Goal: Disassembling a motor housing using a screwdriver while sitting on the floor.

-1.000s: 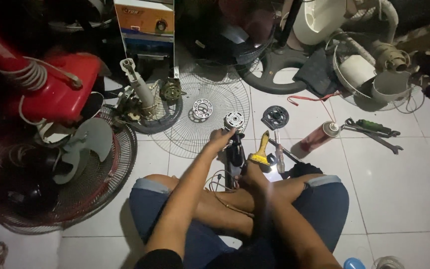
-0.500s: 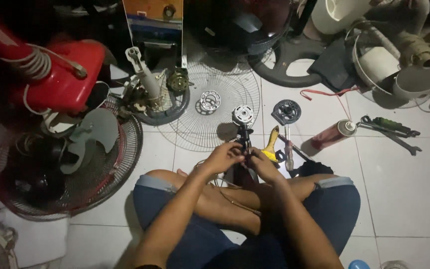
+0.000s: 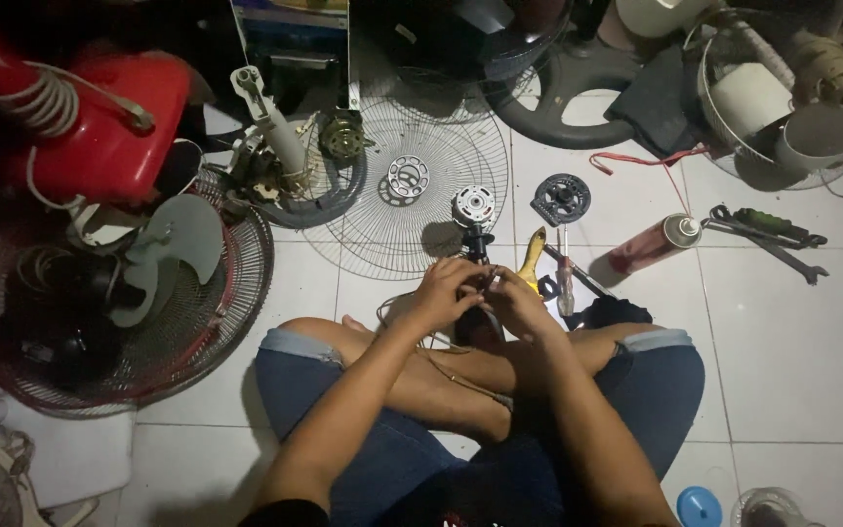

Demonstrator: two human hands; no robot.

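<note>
Gripping a small dark motor shaft assembly (image 3: 478, 256) above the crossed legs: left hand (image 3: 446, 293) curling fingers tightly around it, right hand (image 3: 519, 303) pinching narrowly beside. Lying just beyond: round wire fan grille (image 3: 412, 185), yellow-handled pliers (image 3: 533, 256). Leaving bare white tile (image 3: 792, 342) rightward.

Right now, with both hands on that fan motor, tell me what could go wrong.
The left hand and right hand hold the motor above bare crossed legs; if it slips, it may land on them. Thin wires trail from it across the lap and could snag or tear. The screwdriver and pliers lie loose beside the knee, easy to knock.
</note>
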